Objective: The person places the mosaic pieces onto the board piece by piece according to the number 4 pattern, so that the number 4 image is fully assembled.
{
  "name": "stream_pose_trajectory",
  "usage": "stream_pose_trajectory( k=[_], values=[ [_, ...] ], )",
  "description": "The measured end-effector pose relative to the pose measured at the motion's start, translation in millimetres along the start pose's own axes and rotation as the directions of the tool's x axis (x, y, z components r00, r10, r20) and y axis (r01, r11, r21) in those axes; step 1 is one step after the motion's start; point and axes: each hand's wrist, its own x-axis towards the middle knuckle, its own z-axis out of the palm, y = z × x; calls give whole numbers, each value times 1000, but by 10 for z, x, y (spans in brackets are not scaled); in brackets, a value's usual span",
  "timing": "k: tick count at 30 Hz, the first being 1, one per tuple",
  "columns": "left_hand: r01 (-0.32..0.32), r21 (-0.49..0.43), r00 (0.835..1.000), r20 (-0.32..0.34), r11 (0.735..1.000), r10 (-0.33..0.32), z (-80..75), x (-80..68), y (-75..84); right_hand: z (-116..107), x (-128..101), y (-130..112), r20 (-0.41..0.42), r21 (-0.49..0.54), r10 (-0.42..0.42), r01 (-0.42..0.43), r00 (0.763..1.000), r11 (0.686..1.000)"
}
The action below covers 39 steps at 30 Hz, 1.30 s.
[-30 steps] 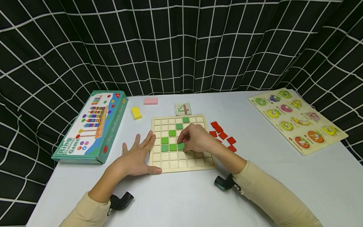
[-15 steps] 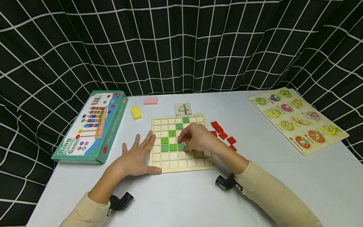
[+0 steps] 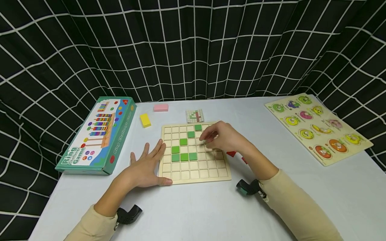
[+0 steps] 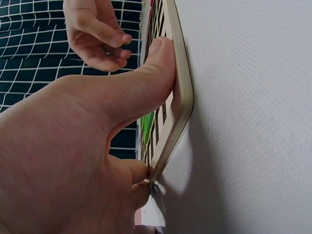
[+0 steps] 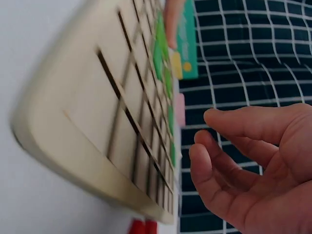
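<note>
Left hand (image 3: 144, 169) flat on the table (image 3: 193, 207) against the left edge of the wooden grid board (image 3: 194, 174), fingers straight and spread, thumb (image 4: 146, 83) pressed along the near rim, holding nothing; apparently there to brace the board so it does not slide. Right hand (image 3: 224, 137) raised over the board's far right part, fingers loosely curled and apart, nothing visible between the fingertips in the right wrist view, so seemingly empty; hovering rather than resting, clear of the squares beneath. Seven green tiles (image 3: 184, 156) seated in the board's cells: one at the far row, then stepping diagonally down toward the left, then a short row of three nearer the middle; flush in their recesses, so kept in place by the grid's ridges. Red tiles (image 3: 231, 153) loose on the table just beyond the board's right edge, mostly hidden behind the right wrist, kept within easy reach of that hand. Small pattern card (image 3: 194, 115) just beyond the board's far edge, face up, readable from the seat. Yellow block (image 3: 145, 120) and pink block (image 3: 161, 107) beyond the board's far left corner, apart from it. Green game box (image 3: 96, 135) well to the board's left; fruit puzzle board (image 3: 316, 127) well to its right.
</note>
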Motion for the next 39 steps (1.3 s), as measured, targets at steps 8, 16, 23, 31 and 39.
stream_pose_trajectory(
  k=[8, 16, 23, 31, 39],
  values=[
    [0, -1, 1000, 1, 1000, 0, 10, 6, -4, -255, -5, 185, -67, -14, 27, -28, 997, 999],
    [2, 1, 1000, 6, 1000, -2, -9, 10, -2, -430, 37, 472, -118, -7, 104, -105, 988, 994],
    [3, 3, 1000, -3, 1000, -3, -19, -5, -9, -476, 95, 610, -123, -4, 143, -145, 982, 989],
    [-1, -16, 1000, -1, 1000, 1, -12, -17, -14, -470, 117, 667, -117, -14, 180, -183, 977, 983],
    [-4, -13, 1000, 1, 1000, 4, -7, 1, -22, -469, 121, 705, -141, -27, 191, -197, 971, 980]
  ],
)
